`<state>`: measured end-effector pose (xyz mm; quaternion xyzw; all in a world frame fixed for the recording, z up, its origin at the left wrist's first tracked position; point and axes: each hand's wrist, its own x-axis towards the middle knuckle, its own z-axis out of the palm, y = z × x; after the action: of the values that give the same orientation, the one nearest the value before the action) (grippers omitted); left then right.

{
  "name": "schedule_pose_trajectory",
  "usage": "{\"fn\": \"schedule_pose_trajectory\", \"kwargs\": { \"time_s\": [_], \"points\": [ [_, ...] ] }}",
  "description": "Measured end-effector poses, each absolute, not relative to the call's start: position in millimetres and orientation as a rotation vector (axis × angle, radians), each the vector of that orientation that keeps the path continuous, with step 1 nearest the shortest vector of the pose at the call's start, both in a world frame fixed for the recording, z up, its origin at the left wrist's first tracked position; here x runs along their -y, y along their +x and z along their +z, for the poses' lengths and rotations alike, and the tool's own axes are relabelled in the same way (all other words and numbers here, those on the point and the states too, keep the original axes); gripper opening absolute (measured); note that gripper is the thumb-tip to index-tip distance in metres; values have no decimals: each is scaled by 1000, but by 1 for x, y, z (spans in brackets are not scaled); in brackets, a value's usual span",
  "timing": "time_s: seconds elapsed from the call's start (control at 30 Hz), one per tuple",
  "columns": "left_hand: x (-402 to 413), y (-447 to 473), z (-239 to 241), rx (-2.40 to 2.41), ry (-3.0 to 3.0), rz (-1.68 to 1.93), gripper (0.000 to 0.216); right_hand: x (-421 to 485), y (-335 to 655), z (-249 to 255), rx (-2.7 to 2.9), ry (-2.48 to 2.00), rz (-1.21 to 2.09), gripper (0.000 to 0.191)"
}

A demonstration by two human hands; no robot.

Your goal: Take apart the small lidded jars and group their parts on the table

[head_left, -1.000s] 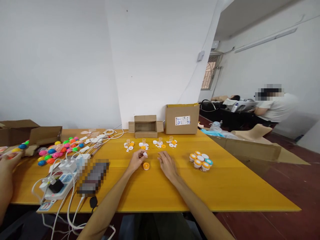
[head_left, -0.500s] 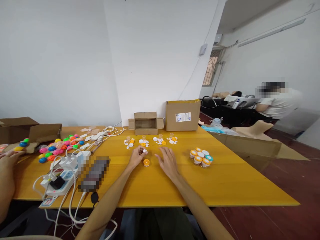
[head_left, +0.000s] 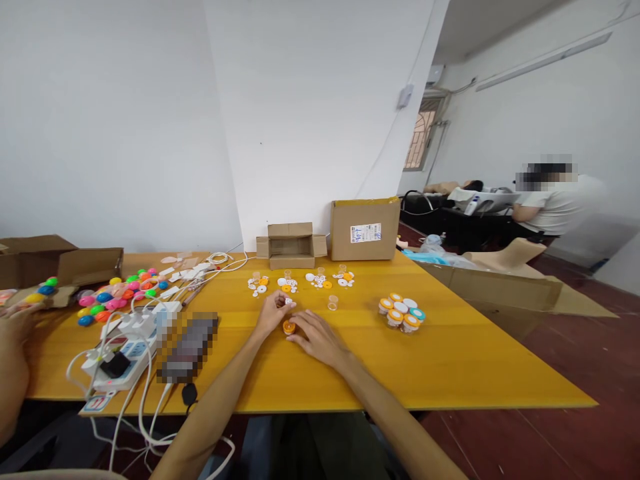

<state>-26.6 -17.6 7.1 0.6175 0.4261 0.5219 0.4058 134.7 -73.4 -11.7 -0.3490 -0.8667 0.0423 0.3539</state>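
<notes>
My left hand (head_left: 271, 313) is closed in a pinch on a small white piece (head_left: 289, 302) just above the yellow table (head_left: 450, 373). My right hand (head_left: 316, 337) lies to its right, its fingertips closed round a small orange cap (head_left: 289, 327) that rests on the table. A small clear cup (head_left: 333, 303) stands alone just beyond my right hand. Behind it are rows of little white and orange parts (head_left: 320, 281) with more clear cups. A cluster of small jars (head_left: 403, 313) with orange, white and teal lids stands to the right.
Two cardboard boxes (head_left: 291, 245) (head_left: 365, 230) stand at the table's back. On the left lie a power strip (head_left: 125, 353) with cables, colourful balls (head_left: 117, 297) and another person's hand (head_left: 20, 320). A person (head_left: 555, 203) sits far right.
My right hand has moved left from beside the clear cup onto the orange cap, leaving the cup uncovered. My left hand has kept its pinch and barely moved.
</notes>
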Motion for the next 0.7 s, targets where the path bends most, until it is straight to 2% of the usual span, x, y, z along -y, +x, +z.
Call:
{"fn": "schedule_pose_trajectory", "kwargs": {
  "time_s": [0.3,0.53,0.7],
  "points": [
    [19,-26,7,-1091,1577,1311,21,48,177,-19,1718,-1305,-257,27],
    [20,-25,7,-1049,1598,1283,15,34,184,-28,1818,-1478,-65,27],
    [23,-25,10,-1074,1626,1291,15,32,181,-25,1793,-1513,-58,28]
  ]
}}
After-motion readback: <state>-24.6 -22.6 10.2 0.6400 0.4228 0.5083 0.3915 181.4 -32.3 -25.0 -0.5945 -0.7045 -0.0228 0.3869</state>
